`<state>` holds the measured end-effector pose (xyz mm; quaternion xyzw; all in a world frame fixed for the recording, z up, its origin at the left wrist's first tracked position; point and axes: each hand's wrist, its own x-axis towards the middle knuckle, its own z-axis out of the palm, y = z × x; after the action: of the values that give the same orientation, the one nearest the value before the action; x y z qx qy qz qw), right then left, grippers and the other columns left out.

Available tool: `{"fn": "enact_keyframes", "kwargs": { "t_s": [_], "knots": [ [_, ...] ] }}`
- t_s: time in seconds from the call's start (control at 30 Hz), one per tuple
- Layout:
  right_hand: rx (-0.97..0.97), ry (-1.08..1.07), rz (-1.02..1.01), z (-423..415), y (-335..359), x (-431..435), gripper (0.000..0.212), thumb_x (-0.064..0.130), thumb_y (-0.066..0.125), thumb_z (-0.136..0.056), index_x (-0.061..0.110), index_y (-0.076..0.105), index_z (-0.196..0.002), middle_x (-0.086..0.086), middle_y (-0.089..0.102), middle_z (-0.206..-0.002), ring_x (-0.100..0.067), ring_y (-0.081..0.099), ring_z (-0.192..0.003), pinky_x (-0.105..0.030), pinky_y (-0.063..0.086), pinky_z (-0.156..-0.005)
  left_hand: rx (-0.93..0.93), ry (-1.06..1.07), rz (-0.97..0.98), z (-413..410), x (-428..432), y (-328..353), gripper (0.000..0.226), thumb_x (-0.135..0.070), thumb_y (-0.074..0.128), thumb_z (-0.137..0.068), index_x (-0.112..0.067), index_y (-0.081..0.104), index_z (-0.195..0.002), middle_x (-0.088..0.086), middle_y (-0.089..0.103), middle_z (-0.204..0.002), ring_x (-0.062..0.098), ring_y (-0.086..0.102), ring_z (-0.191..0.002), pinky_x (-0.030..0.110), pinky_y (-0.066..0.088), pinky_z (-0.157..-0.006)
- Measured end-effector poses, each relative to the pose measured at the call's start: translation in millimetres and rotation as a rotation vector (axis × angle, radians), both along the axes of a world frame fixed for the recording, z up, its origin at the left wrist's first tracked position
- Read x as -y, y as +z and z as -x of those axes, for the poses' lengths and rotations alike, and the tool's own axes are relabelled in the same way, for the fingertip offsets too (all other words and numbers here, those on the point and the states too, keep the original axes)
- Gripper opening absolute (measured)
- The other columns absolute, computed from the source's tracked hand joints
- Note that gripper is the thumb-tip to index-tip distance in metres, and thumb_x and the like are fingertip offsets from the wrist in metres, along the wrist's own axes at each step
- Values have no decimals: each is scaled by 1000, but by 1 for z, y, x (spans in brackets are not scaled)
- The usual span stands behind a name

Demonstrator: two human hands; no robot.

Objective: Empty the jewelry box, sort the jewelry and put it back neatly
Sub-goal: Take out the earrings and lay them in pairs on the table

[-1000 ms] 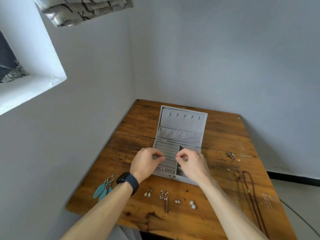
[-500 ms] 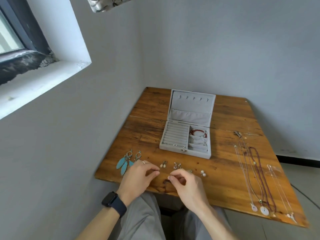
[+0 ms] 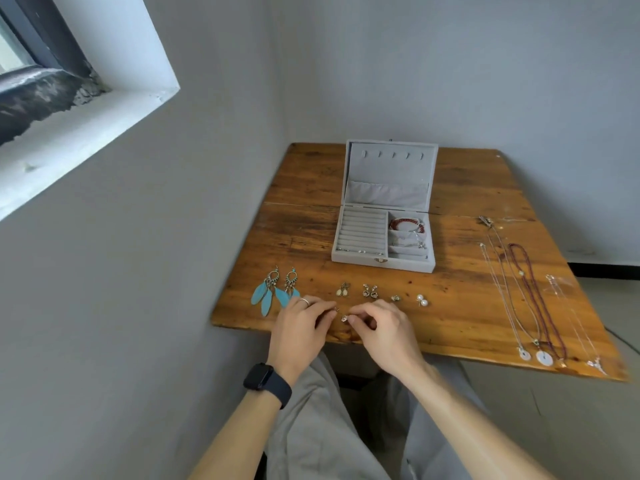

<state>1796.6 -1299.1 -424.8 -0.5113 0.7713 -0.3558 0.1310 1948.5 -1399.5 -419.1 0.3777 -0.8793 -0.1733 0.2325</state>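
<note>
- Two hands meet at the near edge of the wooden table (image 3: 460, 317): the left hand (image 3: 298, 336) and the right hand (image 3: 388, 332) each pinch one end of a small drop earring (image 3: 344, 318) between fingertips, likely to settle it into the earring row.
- Five earring sets lie in that row, apparently grouped by type: one pair of turquoise feather earrings (image 3: 273, 289), one pale drop pair (image 3: 343, 291), one ornate metal pair (image 3: 370, 292), small studs (image 3: 396, 298) too tiny to count, and two pearl studs (image 3: 421, 300).
- Necklaces (image 3: 530, 299) are stretched out straight on the right, well apart from the earrings, probably to avoid tangling; roughly four or five, the thin chains hard to separate.
- One grey jewelry box (image 3: 382, 239) stands open mid-table, not emptied: a red bead bracelet (image 3: 406, 224) sits in its right compartment, a few small rings (image 3: 360, 251) in the nearest slot.
</note>
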Motion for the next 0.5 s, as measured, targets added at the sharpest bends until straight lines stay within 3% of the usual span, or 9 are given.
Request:
{"fn": "enact_keyframes", "kwargs": {
  "t_s": [0.5],
  "knots": [
    [-59,-22,57,-4,-7,-2,17,32,72,-89,26,76,-103,19,55,-90,-1,49,-81,-7,31,-68,-17,-6,-38,-3,0,-3,21,-32,69,-91,-25,75,-110,-9,67,-109,9,55,-105,30,48,-90]
  ]
}}
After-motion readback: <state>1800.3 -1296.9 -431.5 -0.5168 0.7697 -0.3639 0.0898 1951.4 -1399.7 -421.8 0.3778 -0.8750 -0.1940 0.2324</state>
